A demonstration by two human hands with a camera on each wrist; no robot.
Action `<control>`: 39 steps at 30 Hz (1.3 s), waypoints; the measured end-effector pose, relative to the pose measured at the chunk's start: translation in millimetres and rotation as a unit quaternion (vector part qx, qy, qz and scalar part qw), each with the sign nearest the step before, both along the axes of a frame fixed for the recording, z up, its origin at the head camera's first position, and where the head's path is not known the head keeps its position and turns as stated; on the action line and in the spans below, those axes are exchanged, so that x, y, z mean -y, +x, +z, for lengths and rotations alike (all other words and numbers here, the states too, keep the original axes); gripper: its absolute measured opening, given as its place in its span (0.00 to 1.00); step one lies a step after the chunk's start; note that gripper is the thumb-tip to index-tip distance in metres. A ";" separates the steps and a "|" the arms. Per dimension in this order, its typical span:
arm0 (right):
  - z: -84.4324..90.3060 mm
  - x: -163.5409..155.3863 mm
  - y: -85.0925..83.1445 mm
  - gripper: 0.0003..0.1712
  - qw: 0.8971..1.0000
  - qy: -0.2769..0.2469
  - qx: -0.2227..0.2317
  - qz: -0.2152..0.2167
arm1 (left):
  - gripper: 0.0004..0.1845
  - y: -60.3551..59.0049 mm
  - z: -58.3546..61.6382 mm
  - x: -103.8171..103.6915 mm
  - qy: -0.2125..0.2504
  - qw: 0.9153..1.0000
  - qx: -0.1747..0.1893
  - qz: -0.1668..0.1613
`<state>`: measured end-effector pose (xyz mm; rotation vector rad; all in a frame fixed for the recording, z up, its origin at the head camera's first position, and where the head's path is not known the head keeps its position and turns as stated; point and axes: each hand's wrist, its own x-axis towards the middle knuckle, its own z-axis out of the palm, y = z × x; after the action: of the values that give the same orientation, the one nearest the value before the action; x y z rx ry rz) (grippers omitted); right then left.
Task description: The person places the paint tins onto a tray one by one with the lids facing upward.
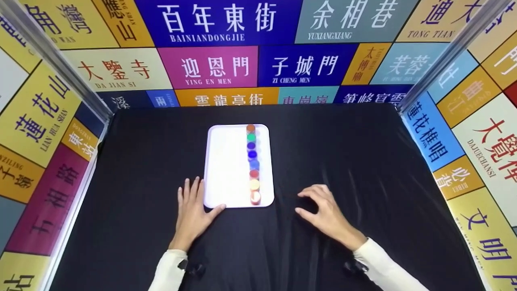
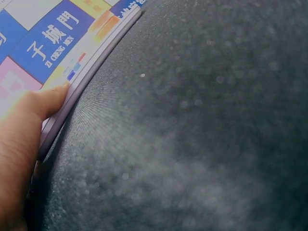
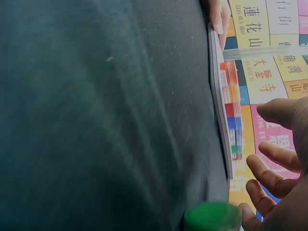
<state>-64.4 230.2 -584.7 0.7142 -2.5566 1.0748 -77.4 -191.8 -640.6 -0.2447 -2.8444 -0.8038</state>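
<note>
Fingers (image 1: 193, 190) flat beside tray (image 1: 226, 161).

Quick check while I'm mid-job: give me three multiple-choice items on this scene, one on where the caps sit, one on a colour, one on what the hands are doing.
1. Where on the tray does the row of caps lie?
A. along its right side
B. along its left side
C. across its near edge

2. What colour is the cloth under the tray?
A. white
B. black
C. red

3. What is the left hand doing?
A. lifting a cap
B. holding the tray in the air
C. lying flat on the cloth, thumb at the tray's near left corner

Answers:
1. A, the head view shows the caps in one line down the tray's right side, left part bare.
2. B, the cloth is black in all views.
3. C, its fingers are straight, and the left wrist view shows the thumb at the tray's edge. The right hand rests apart on the cloth, fingers loosely bent, holding nothing.
</note>
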 end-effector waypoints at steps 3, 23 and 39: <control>-1.6 -10.6 3.6 0.24 1.000 0.002 -0.004 -0.001 | 0.61 0.0 0.1 0.4 0.001 1.000 0.001 0.001; -19.7 -51.1 28.5 0.24 0.999 -0.018 0.042 -0.025 | 0.61 -1.3 3.8 0.4 -0.004 1.000 -0.003 0.000; -27.3 -75.1 42.2 0.34 0.998 0.005 0.065 0.003 | 0.61 0.2 -0.3 0.2 -0.005 1.000 0.003 0.002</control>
<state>-22.1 305.3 -612.0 0.6766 -2.6711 1.1479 -77.2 -192.0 -640.9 -0.2392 -2.8549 -0.7907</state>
